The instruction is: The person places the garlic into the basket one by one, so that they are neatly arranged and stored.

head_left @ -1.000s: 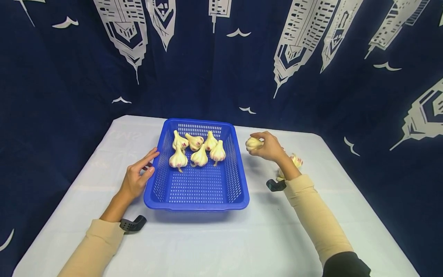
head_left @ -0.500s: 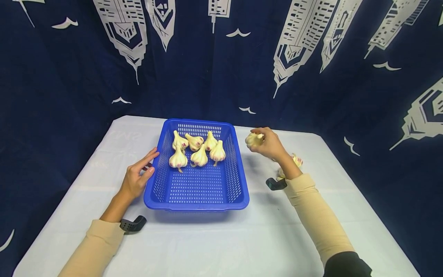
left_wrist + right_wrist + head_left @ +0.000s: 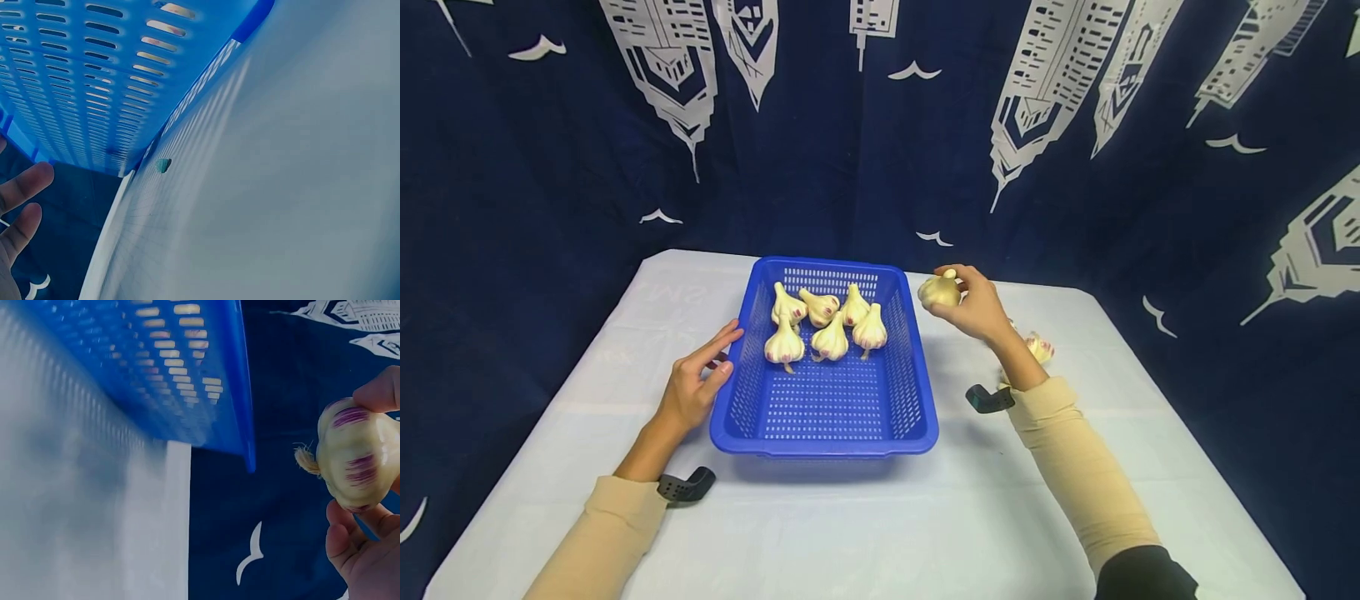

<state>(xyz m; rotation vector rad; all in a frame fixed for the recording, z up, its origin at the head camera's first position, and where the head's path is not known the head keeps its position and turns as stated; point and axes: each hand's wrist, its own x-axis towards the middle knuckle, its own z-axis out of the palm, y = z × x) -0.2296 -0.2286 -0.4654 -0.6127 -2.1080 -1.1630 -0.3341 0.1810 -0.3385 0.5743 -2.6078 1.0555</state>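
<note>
Head view, held garlic: the cream, round-bellied garlic bulb with a short stem (image 3: pixel 937 293) is right of centre, gripped between the thumb and fingers of my right hand (image 3: pixel 977 310).
Head view, basket: the blue, rectangular, perforated plastic basket (image 3: pixel 823 448) lies directly left of that bulb, its right rim near but apart; cream-and-purple garlic bulbs (image 3: pixel 830 340) sit in its upper half.
Head view, bulb's axis: tilted, stem towards the upper right.
Head view, nearer hand: my right; my left hand (image 3: pixel 691 388), relaxed and holding nothing, is at the basket's left rim, contact unclear.
Left wrist view, fingers: loosely extended at the left edge, beside the basket wall at upper left.
Right wrist view, grasp: thumb above, fingers below, bulb at the right edge; its root tuft points left, the basket side, its axis running roughly sideways.
</note>
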